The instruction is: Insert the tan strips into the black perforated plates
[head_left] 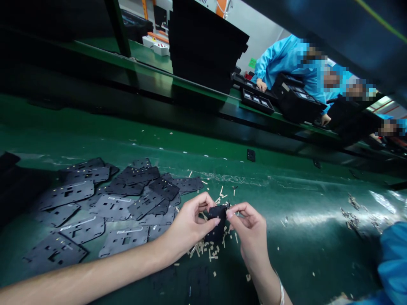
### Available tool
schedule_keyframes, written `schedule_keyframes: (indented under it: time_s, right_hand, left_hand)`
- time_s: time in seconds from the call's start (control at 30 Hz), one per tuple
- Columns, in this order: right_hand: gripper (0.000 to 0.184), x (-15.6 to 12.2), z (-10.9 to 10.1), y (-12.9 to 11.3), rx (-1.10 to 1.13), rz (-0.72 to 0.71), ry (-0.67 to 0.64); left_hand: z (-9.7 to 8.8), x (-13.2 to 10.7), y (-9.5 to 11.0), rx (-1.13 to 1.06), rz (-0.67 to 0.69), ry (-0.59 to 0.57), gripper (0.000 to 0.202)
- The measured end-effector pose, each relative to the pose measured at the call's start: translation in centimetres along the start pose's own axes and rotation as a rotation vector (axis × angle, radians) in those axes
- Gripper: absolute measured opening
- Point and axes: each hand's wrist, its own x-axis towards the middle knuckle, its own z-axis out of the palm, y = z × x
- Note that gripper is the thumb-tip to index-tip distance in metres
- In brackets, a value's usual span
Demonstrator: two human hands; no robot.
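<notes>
My left hand point(197, 218) grips a thin black plate point(218, 231) between thumb and fingers, tilted up over the green bench. At the plate's upper right corner, the thumb and forefinger of my right hand point(249, 226) pinch a small black piece point(228, 206), too small to make out clearly. Beneath and around the plate lie many pale little strips point(213, 254). To the left of my hands spreads a loose heap of black plates point(119, 207) with square cut-outs, some overlapping.
Beyond the green bench point(302, 237) runs a dark raised ledge point(197, 114). A small black part point(251, 155) lies near it. Small metal pieces point(352, 216) are scattered at the right, near a blue sleeve point(394, 254). People in blue work behind black trays point(257, 101).
</notes>
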Motion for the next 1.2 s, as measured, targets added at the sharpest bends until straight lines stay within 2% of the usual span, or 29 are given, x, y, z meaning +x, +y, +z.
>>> schedule_keyframes:
  time_s: [0.57,0.73,0.97,1.07,1.2]
  right_hand:
    - [0.015,0.2,-0.1,-0.1,-0.011,0.004,0.008]
    - [0.016,0.7,-0.4,-0.2,-0.006,0.035,-0.034]
    - [0.015,0.9,-0.8,-0.7,0.217,0.068,-0.175]
    - [0.016,1.0,-0.9,-0.7,0.269,0.11,-0.236]
    - [0.025,1.1,-1.3,-1.0,0.331,0.207,-0.39]
  left_hand:
    - [-0.3,-0.1,0.4,-0.007,-0.01,-0.029,0.019]
    - [-0.5,0.1,0.1,-0.038,-0.014,-0.031,0.02]
    - [-0.6,0.5,0.4,-0.141,-0.087,-0.053,0.029]
    - [-0.6,0.4,0.4,-0.238,-0.118,-0.129,0.029]
    - [-0.8,0.5,0.1,-0.35,-0.144,-0.28,0.03]
